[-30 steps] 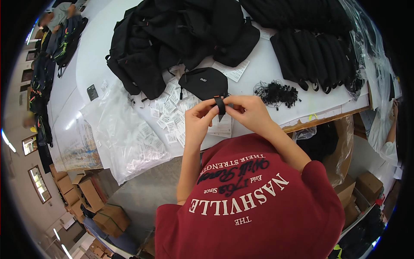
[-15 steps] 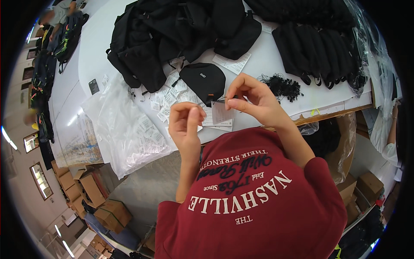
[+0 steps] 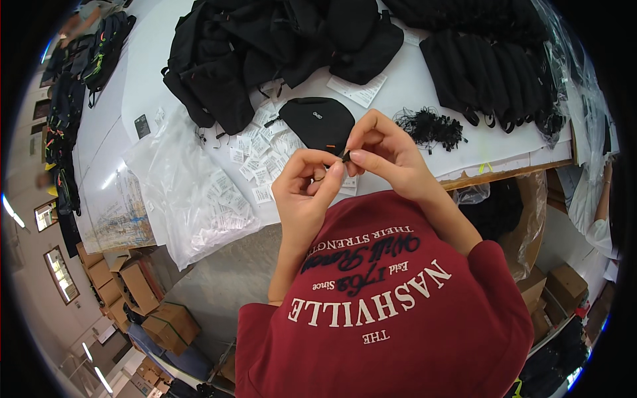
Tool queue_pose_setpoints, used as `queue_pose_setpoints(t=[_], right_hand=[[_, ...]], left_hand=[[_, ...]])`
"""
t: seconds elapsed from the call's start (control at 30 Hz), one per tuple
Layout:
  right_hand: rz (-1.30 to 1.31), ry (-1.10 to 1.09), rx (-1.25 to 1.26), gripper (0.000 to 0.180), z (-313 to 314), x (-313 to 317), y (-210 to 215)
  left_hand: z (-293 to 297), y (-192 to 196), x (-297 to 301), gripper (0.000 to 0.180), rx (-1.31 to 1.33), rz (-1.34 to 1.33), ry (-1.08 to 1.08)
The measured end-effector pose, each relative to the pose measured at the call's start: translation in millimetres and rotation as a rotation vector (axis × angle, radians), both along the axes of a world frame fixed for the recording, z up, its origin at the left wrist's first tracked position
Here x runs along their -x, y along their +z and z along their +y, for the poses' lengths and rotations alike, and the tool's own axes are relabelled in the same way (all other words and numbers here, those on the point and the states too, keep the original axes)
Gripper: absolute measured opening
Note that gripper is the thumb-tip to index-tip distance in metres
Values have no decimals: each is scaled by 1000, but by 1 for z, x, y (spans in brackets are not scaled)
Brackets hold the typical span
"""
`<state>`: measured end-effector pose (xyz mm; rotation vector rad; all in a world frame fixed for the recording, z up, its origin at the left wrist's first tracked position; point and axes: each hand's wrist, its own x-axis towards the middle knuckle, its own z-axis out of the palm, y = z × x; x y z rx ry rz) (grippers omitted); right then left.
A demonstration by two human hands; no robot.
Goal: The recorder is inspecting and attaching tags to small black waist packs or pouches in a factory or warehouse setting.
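Observation:
My left hand (image 3: 302, 189) and my right hand (image 3: 391, 159) meet at the table's near edge, fingertips almost touching. Both are pinched closed on a small black tag fastener (image 3: 346, 156); its thin cord is too fine to follow. Just beyond my fingers, a rounded black pouch (image 3: 317, 123) lies flat, a small orange mark near its lower edge. Loose white labels (image 3: 255, 159) are scattered left of the pouch. To the right of my right hand sits a tangled heap of black tag fasteners (image 3: 431, 129). The white tag is mostly hidden by my hands.
A clear plastic bag (image 3: 189, 205) with white labels hangs over the front edge at left. Black bags (image 3: 285, 40) are piled at the back, and a row of black pouches (image 3: 488, 79) stands at right. Cardboard boxes (image 3: 171, 328) are on the floor at lower left.
My left hand has moved right and closed in on my right hand at the black tag fastener. The white tag that hung below my right hand is now mostly out of sight.

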<state>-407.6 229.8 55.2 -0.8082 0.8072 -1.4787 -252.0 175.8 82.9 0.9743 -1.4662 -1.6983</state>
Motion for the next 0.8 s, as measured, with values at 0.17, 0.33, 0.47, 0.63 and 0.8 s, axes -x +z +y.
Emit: queue_pose_setpoints(t=[0.17, 0.33, 0.47, 0.63, 0.8], right_hand=[[39, -36, -2, 13, 1, -2, 1], [8, -54, 17, 18, 1, -4, 1], [30, -58, 27, 19, 3, -5, -1], [166, -88, 35, 19, 4, -6, -4], [156, -116, -1, 19, 4, -6, -1]], left_hand=[[1, 0, -1, 6, 16, -16, 5], [1, -2, -1, 6, -10, 10, 5], [0, -1, -1, 6, -52, 2, 5], [0, -4, -1, 5, -40, -1, 3], [0, -8, -3, 5, 5, -9, 11]])
